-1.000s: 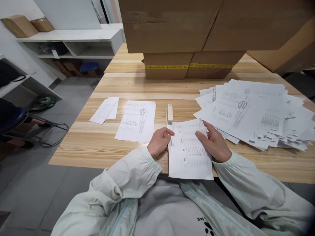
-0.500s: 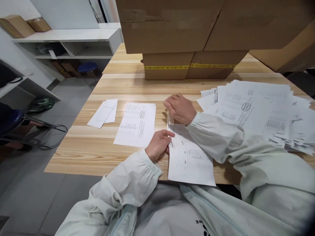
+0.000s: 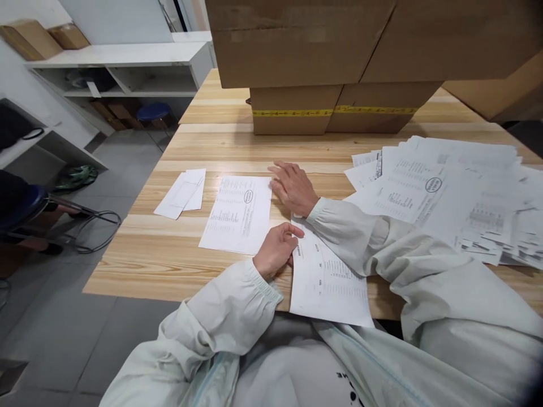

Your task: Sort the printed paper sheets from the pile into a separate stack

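Observation:
A printed sheet of paper (image 3: 331,282) lies before me, its lower end reaching past the table's front edge. My left hand (image 3: 278,249) pinches its left edge, thumb on top and the other fingers partly hidden beneath. Over the sheet's far end is my right hand (image 3: 294,189), palm down, with fingers stretched out leftward. Its fingertips come close to the right edge of a stamped printed sheet (image 3: 235,215) lying flat on the table. My right hand and sleeve cover the upper part of the first sheet.
A large spread heap of printed papers (image 3: 449,192) lies to the right. Two small white slips (image 3: 180,195) overlap at the left of the wooden table (image 3: 148,265). Stacked cardboard boxes (image 3: 292,110) stand at the back. A blue stool (image 3: 155,111) is on the floor beyond.
My right hand has gone from curled at the sheet's far end to flatter, with fingers extended leftward toward the stamped sheet. My left hand keeps its pinch; the view shifts slightly.

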`<action>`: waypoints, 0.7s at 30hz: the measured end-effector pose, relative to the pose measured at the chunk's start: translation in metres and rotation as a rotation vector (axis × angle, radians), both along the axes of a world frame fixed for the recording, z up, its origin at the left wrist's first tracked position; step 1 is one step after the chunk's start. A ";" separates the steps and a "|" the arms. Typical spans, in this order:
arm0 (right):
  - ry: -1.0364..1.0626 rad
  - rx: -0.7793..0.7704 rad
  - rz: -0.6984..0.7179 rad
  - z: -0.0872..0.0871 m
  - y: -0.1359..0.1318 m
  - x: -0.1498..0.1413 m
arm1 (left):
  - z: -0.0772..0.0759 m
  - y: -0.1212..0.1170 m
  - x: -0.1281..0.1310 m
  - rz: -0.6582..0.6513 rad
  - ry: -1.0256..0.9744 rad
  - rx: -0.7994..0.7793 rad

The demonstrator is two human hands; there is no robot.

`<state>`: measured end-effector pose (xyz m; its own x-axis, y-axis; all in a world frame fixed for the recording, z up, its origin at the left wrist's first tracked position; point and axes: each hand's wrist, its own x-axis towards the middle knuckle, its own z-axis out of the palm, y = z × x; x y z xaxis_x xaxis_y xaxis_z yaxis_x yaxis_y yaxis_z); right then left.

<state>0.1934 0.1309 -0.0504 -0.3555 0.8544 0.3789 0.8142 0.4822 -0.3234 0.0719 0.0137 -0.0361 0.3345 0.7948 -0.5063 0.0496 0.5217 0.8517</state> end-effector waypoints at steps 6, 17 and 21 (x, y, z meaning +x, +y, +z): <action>0.339 0.161 -0.086 0.047 -0.061 0.064 | 0.008 -0.047 -0.033 -0.068 -0.005 0.153; 1.009 -0.574 -0.162 -0.008 -0.197 0.084 | 0.030 -0.057 -0.034 0.131 0.199 0.774; 0.909 -0.047 -0.673 0.001 -0.165 0.122 | 0.029 -0.051 -0.037 0.030 0.186 0.882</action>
<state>0.3153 -0.0342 -0.0490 0.5729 0.7882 0.2249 0.3572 0.0069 -0.9340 0.0348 -0.0371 -0.0069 0.2810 0.9272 0.2475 0.2235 -0.3140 0.9227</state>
